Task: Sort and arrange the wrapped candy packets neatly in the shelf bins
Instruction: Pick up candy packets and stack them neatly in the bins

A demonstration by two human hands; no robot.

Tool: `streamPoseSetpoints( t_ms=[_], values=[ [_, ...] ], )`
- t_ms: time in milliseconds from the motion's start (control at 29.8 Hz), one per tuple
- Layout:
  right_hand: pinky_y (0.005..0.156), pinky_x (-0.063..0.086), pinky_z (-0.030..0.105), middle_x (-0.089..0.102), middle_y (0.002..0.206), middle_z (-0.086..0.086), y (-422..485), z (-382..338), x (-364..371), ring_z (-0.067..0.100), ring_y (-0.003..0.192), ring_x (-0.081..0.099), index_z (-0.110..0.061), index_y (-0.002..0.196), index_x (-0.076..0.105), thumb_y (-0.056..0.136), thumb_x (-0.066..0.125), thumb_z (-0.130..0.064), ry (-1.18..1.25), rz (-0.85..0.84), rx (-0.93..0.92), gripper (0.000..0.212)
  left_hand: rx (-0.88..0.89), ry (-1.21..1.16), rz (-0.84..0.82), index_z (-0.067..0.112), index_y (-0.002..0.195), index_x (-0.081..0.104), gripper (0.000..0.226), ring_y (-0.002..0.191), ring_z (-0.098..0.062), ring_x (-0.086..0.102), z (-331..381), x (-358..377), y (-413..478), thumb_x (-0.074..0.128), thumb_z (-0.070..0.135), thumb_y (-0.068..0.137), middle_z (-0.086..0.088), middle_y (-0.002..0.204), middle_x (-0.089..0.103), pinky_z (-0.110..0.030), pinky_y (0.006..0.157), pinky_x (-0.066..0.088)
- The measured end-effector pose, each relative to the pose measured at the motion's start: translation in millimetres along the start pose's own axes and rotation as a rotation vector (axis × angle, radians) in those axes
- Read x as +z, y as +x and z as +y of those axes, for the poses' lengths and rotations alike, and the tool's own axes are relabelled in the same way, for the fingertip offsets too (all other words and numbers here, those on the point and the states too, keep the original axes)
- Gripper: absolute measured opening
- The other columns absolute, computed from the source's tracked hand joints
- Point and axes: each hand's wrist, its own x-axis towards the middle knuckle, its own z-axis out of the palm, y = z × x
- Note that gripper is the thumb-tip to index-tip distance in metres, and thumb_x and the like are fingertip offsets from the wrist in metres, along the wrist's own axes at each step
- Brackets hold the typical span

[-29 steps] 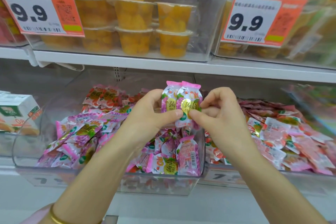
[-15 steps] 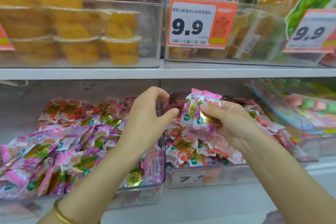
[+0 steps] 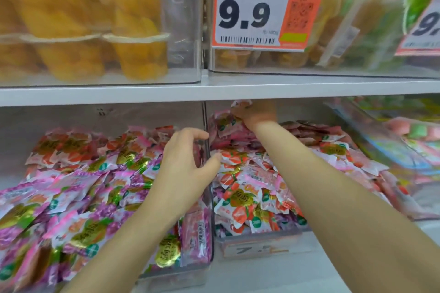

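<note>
Restocking the sweets shelf: we reach to the back of the right bin.
Our right hand is sunk among the strawberry candy packets at the rear, likely topping up that end; a wrapper shows above it, but we cannot tell whether it grips. Our left hand hovers empty, fingers loosely spread, by the wall of the left bin of purple packets.
</note>
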Motion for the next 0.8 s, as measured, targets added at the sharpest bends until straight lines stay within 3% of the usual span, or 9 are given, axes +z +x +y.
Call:
streamPoseSetpoints(
  t_ms=[67,134,268,369,436,570,637,737,804],
  values=[
    [0.072,0.038,0.027,0.053,0.091,0.003,1.2,8.5,0.0,0.017,0.079,0.055,-0.015,0.097,0.056,0.088,0.056,-0.042,-0.08,0.041,0.033,0.028,-0.009,-0.017,-0.014,0.03,0.112,0.043,0.031,0.111,-0.009,0.042,0.4,-0.1,-0.7,0.06,0.031,0.086,0.013,0.113,0.041,-0.024,0.09,0.034],
    [0.069,0.041,0.03,0.06,0.097,0.006,-0.1,16.0,-3.9,0.019,0.069,0.051,-0.009,0.106,0.059,0.088,0.057,-0.047,-0.168,0.054,0.024,0.042,-0.016,-0.023,-0.022,0.032,0.113,0.042,0.031,0.112,-0.009,0.042,0.6,0.1,-1.0,0.06,0.032,0.087,0.015,0.112,0.039,-0.026,0.093,0.036],
    [0.091,0.042,0.03,0.054,0.131,0.012,-8.1,20.2,-10.9,0.027,0.115,0.054,-0.004,0.131,0.048,0.086,0.064,-0.04,-0.083,0.071,-0.083,0.06,-0.022,-0.011,-0.019,0.03,0.116,0.042,0.033,0.113,-0.011,0.043,1.3,0.1,-0.3,0.059,0.032,0.087,0.014,0.112,0.038,-0.028,0.096,0.038],
    [0.088,0.041,0.026,0.057,0.128,0.007,-16.6,24.5,-11.7,0.025,0.113,0.055,-0.01,0.125,0.056,0.089,0.063,-0.028,-0.102,0.025,-0.232,0.042,-0.024,-0.018,-0.019,0.029,0.118,0.043,0.034,0.114,-0.012,0.043,0.4,0.7,-0.1,0.059,0.032,0.087,0.015,0.111,0.037,-0.031,0.098,0.04],
    [0.087,0.044,0.027,0.061,0.122,0.006,-20.4,27.9,-10.2,0.028,0.11,0.055,-0.016,0.12,0.063,0.092,0.057,-0.025,-0.305,-0.039,-0.332,0.03,-0.017,-0.017,-0.011,0.028,0.118,0.043,0.034,0.114,-0.012,0.043,0.2,1.3,-0.5,0.058,0.033,0.088,0.015,0.111,0.037,-0.031,0.097,0.04],
    [0.084,0.047,0.035,0.063,0.109,0.013,-15.1,27.8,-8.5,0.034,0.103,0.053,-0.01,0.109,0.067,0.099,0.04,-0.021,-0.559,-0.054,-0.319,0.031,0.008,-0.021,-0.016,0.028,0.119,0.045,0.033,0.112,-0.01,0.044,-2.9,0.2,-2.5,0.055,0.037,0.089,0.014,0.113,0.042,-0.03,0.096,0.04],
    [0.081,0.043,0.033,0.061,0.106,0.015,-20.0,25.5,-9.8,0.035,0.102,0.052,-0.007,0.106,0.066,0.099,0.038,-0.018,-0.555,-0.088,-0.312,0.031,0.013,-0.048,0.011,0.026,0.115,0.048,0.024,0.11,-0.01,0.048,-5.8,-6.2,-2.4,0.052,0.029,0.092,0.011,0.114,0.049,-0.026,0.094,0.04],
    [0.093,0.045,0.038,0.057,0.123,0.014,-48.4,17.5,-17.4,0.035,0.115,0.049,-0.013,0.121,0.06,0.097,0.042,-0.011,-0.437,-0.024,-0.4,0.031,-0.021,-0.082,0.11,0.021,0.113,0.051,0.021,0.098,0.0,0.05,-11.2,-29.0,-2.6,0.046,0.012,0.095,0.011,0.107,0.052,-0.002,0.081,0.036],
    [0.099,0.04,0.033,0.058,0.127,0.009,-78.4,6.2,-24.5,0.029,0.118,0.051,-0.017,0.126,0.058,0.095,0.044,-0.008,-0.324,0.034,-0.482,0.036,-0.051,-0.075,0.152,0.021,0.112,0.051,0.025,0.097,0.003,0.049,-17.6,-46.2,-6.1,0.043,0.006,0.095,0.012,0.107,0.052,-0.001,0.079,0.034]
  ],
)
